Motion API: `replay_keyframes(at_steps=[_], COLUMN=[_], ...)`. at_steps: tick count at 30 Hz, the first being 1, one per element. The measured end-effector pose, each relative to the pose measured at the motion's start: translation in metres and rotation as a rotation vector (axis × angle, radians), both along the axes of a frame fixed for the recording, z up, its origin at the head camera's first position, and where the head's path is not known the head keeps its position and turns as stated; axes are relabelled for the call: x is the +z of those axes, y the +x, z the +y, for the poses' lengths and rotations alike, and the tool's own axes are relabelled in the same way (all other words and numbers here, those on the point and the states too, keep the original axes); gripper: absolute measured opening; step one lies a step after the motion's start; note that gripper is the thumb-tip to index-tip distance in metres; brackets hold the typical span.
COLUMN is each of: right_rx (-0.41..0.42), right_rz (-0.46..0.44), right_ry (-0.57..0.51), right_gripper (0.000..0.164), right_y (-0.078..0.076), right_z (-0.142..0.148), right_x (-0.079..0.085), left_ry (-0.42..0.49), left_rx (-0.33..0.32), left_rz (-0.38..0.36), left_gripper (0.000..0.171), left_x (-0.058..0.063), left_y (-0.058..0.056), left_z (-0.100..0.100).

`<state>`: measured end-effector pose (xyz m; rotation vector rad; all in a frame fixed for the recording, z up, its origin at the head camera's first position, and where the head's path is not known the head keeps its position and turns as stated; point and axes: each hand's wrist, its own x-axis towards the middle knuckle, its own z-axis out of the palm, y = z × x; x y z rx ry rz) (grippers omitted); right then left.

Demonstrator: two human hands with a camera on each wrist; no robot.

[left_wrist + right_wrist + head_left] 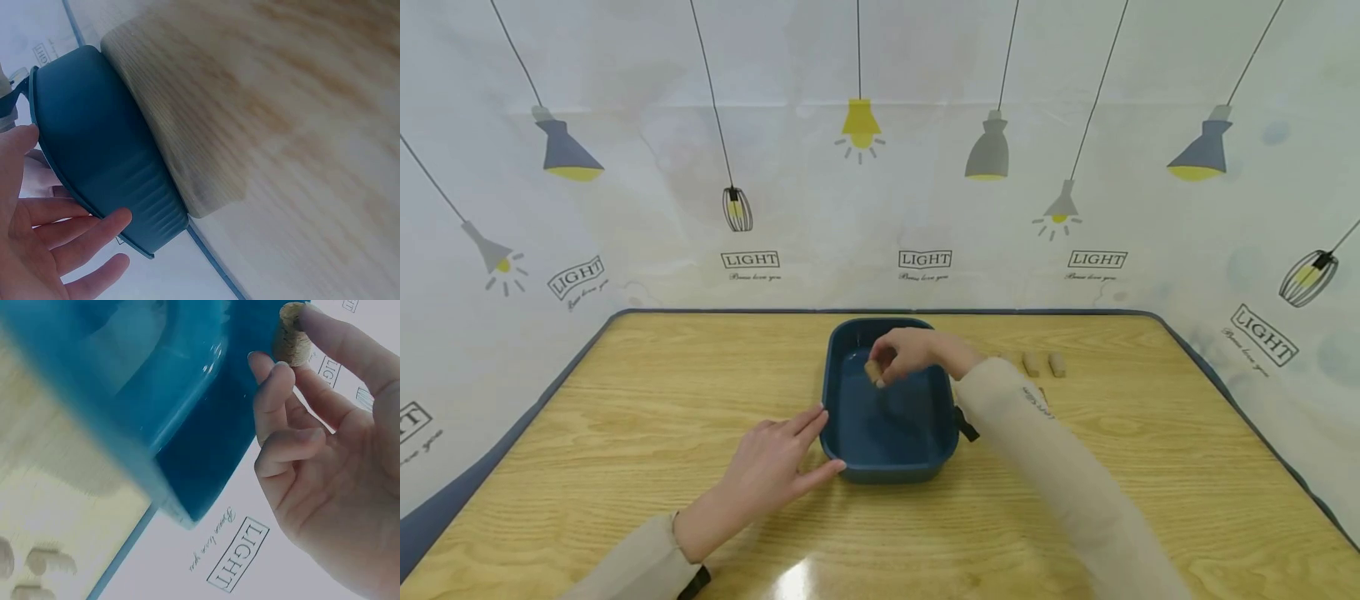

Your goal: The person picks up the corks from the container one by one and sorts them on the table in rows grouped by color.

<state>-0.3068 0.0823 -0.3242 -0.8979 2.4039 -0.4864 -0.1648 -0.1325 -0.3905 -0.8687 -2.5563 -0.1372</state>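
Observation:
My right hand (pixel 913 348) is over the inside of a dark blue rectangular basin (pixel 891 473), pinching a small cork (pixel 292 337) between thumb and fingers. In the right wrist view the cork's flat end and speckled side show against the blue wall. My left hand (pixel 767 462) lies at the basin's left side, fingers spread, with fingertips and thumb touching its rim. From the left wrist view, the fingers (pixel 94 240) reach over the rim along the ridged outer wall.
Several more corks (pixel 1057 364) stand or lie on the wooden table (pixel 685 375) to the right of the basin, partly hidden by the right sleeve (pixel 1060 467). A black piece (pixel 967 425) juts from under that sleeve. A lamp-printed backdrop (pixel 812 208) rises behind the table.

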Motion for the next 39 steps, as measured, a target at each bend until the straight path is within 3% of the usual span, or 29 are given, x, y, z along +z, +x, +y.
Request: replay_keyframes(at_steps=[15, 20, 28, 33, 39], right_rx=[0.013, -0.004, -0.025, -0.066, -0.058], right_rz=[0.104, 0.113, 0.137, 0.121, 0.186], right_ry=[-0.030, -0.087, -0.155, -0.188, -0.212], right_gripper=[0.037, 0.037, 0.030, 0.035, 0.038], right_y=[0.006, 0.008, 0.017, 0.022, 0.031], right_z=[0.045, 0.062, 0.088, 0.106, 0.130], right_x=[0.007, 0.006, 0.010, 0.011, 0.009], left_ry=[0.006, 0.002, 0.002, 0.007, -0.001], left_rx=[-0.004, -0.004, -0.008, -0.012, -0.004], left_rz=[0.006, 0.006, 0.006, 0.008, 0.000], left_gripper=[0.064, 0.064, 0.064, 0.064, 0.064], left_x=[0.000, -0.001, -0.002, -0.001, 0.000], left_y=[0.000, 0.000, 0.000, 0.000, 0.001], left_z=[0.000, 0.000, 0.000, 0.000, 0.001])
